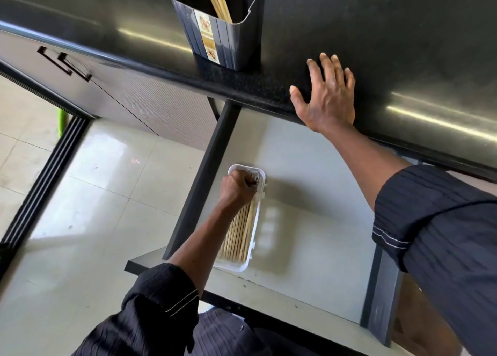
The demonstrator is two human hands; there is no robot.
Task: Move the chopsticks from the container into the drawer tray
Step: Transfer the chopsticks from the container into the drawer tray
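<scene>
Bent over the open drawer (309, 167), I set a bundle of chopsticks (240, 236) into the white tray (258, 183). The risk, as I judge it: letting go unevenly could fan the sticks over the tray's low wall, or nudge the light tray across the drawer floor. My left hand (238, 187) is clenched around their far ends inside the tray. My right hand (326, 97) lies flat and spread on the dark counter (403, 46), holding nothing. More chopsticks wait in the container (223, 43) above.
</scene>
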